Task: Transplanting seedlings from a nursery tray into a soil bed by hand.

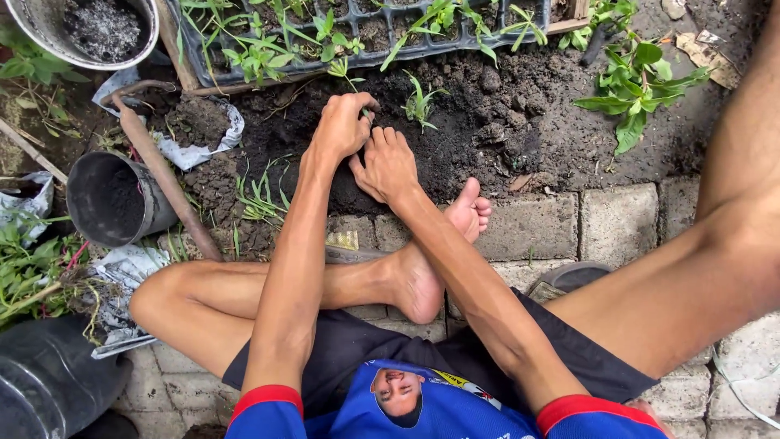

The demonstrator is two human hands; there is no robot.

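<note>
In the upper middle of the frame, on a patch of dark soil, both hands are working close together. The left hand is lying curled, knuckles up, its fingers closing together around a small clump of earth beside a thin green seedling; whether it is actually gripping anything under the fingers cannot be told. The right hand is pressing flat on the soil just below and right of it, fingers spread apart and holding nothing, its thumb side touching the left wrist.

Along the top edge a black seedling tray is sitting with green shoots rising from its cells. At the upper left a grey bucket is holding pale ash-like matter. Below it, at the left edge, a black plastic pot is lying on its side, and a rusty-handled tool is lying slanted between pot and soil. A leafy weed is growing at the upper right. The person's bare foot is resting on the grey paving bricks under the forearms.
</note>
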